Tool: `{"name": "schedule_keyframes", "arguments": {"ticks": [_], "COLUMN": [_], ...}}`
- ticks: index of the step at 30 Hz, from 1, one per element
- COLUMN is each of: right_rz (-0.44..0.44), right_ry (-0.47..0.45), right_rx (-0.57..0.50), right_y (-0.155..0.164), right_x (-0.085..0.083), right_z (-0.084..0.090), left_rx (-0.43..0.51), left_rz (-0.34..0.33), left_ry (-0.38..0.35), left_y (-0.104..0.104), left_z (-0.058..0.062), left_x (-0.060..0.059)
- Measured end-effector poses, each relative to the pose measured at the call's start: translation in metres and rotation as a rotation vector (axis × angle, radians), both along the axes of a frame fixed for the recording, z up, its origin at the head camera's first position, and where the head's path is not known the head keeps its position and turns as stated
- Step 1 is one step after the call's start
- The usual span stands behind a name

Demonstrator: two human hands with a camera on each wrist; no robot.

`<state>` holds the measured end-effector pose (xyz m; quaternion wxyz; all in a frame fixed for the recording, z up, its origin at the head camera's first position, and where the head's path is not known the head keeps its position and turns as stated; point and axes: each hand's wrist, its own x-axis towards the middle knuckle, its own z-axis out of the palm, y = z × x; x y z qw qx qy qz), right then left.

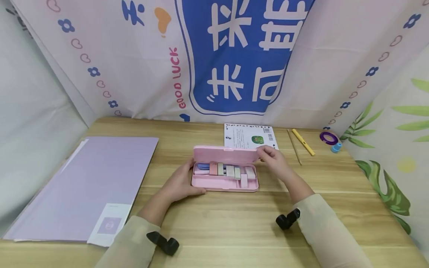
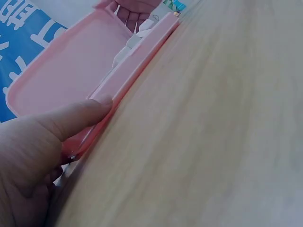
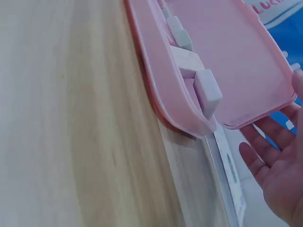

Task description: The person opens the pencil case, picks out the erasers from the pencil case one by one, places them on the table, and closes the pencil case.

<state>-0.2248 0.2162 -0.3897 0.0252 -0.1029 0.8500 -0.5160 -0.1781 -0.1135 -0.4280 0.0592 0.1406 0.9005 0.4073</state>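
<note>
Pencil case (image 1: pixel 224 182) sits mid-counter (image 1: pixel 234 223), its lid (image 1: pixel 226 154) standing up at 12 o'clock over a row of erasers (image 1: pixel 231 171). My left hand (image 1: pixel 181 184) presses the case's 9 o'clock end, thumb straight along the rim. My right hand (image 1: pixel 273 160) pinches the lid's 3 o'clock corner, fingers curled round its edge.

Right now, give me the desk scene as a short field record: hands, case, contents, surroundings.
left hand: rests against the pink pencil case at its left end, thumb on the front rim
right hand: holds the lid at its right corner
case: open, lid raised
contents: erasers in a row
surroundings: purple folder left; booklet, yellow pen behind
</note>
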Motion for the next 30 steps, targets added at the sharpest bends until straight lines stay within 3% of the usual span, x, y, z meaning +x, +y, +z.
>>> {"name": "schedule_keyframes", "arguments": {"ticks": [8, 13, 18, 22, 26, 30], "right_rz": [-0.170, -0.225, -0.295, -0.329, -0.346, -0.284], "right_ry": [-0.077, -0.094, -0.077, -0.061, -0.017, 0.020], "right_rx": [-0.251, -0.297, -0.181, -0.125, -0.019, 0.121], "right_y": [-0.009, -0.017, -0.020, -0.019, -0.016, -0.011], "right_x": [-0.018, -0.025, -0.028, -0.025, -0.011, 0.012], "right_z": [-0.011, -0.025, -0.036, -0.034, -0.027, -0.022], "left_rx": [0.024, 0.025, 0.012, 0.007, 0.010, 0.006], "left_rz": [-0.011, 0.003, 0.003, 0.000, -0.004, -0.005], "left_ry": [-0.084, -0.116, -0.110, -0.115, -0.121, -0.117], "left_y": [-0.005, -0.008, -0.009, -0.009, -0.009, -0.010], "left_z": [0.004, 0.004, 0.003, 0.002, 0.002, 0.002], "left_x": [0.000, 0.001, 0.001, 0.001, 0.001, 0.001]}}
